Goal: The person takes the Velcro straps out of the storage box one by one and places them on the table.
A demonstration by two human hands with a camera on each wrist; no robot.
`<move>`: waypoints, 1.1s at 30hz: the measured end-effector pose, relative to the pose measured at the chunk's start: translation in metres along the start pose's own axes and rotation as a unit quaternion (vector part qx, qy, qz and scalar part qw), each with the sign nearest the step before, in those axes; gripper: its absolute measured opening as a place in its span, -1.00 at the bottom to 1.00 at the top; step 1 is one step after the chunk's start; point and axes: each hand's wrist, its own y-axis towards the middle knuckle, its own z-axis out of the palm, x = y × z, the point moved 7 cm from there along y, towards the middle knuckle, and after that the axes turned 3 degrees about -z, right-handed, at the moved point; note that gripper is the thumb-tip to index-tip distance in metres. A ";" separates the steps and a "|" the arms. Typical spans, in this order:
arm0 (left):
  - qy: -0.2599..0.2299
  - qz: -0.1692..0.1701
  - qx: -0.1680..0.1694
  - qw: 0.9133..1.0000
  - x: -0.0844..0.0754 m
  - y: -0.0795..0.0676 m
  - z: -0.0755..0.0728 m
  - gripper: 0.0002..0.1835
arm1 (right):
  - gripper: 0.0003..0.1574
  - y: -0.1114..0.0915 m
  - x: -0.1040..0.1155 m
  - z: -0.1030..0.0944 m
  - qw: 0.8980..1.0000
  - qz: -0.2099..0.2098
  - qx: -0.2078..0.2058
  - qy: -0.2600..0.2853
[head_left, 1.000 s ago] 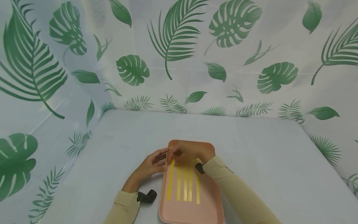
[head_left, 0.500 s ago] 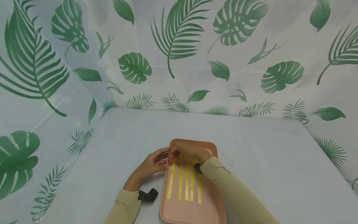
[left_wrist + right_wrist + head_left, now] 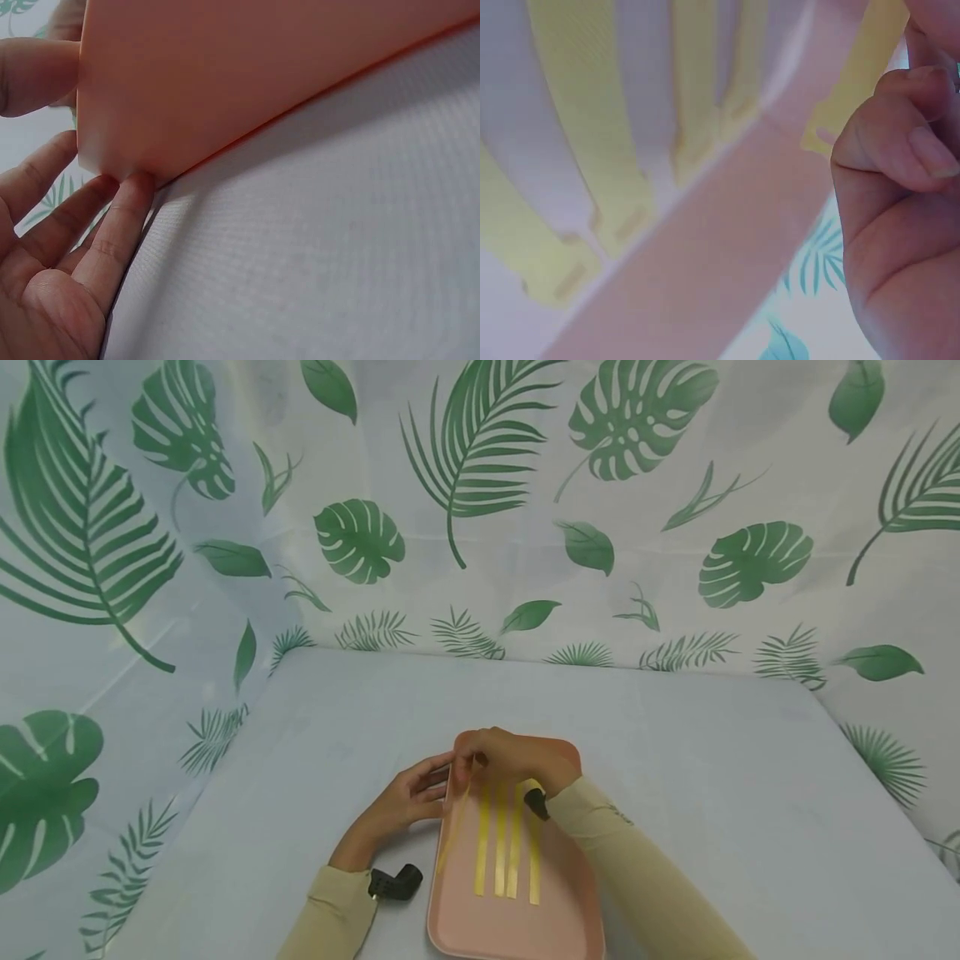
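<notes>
A pink tray [image 3: 517,931] lies on the table, with several flat yellow strips [image 3: 500,856] side by side inside. My right hand [image 3: 504,756] is over the far left corner, pinching the far end of the leftmost yellow strip [image 3: 451,839]. This strip slants toward the left rim; its fingertip contact is partly hidden. In the right wrist view, the held strip [image 3: 859,71] stands apart from the others, whose ends [image 3: 622,217] have small slots. My left hand [image 3: 405,797] touches the tray's left side with extended fingers [image 3: 112,232], as the left wrist view shows.
A white cloth covers the table [image 3: 712,793]. Leaf-patterned fabric [image 3: 480,585] hangs behind it and at the sides. A black wrist camera [image 3: 396,883] sits at the left cuff, another [image 3: 536,802] at the right wrist.
The leftmost strip lay straight in the tray before; now its near end has swung left toward the rim. My right hand has risen slightly. My left hand stays against the tray.
</notes>
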 end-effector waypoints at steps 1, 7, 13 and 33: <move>0.000 0.000 0.000 1.000 0.000 0.000 0.000 -0.14 | -0.77 -0.001 0.003 -0.002 1.000 -0.007 0.000 -0.009; 0.026 0.012 -0.004 1.000 0.000 0.001 -0.002 -0.22 | -0.67 -0.009 0.016 -0.015 0.999 0.006 -0.012 -0.046; 0.011 0.010 -0.002 1.000 -0.002 0.001 0.001 -0.23 | -0.77 -0.021 0.027 -0.028 0.997 -0.006 -0.056 -0.055; -0.007 -0.010 -0.008 1.000 0.000 -0.001 0.002 -0.15 | -0.89 -0.067 0.031 -0.057 0.986 0.047 -0.159 -0.010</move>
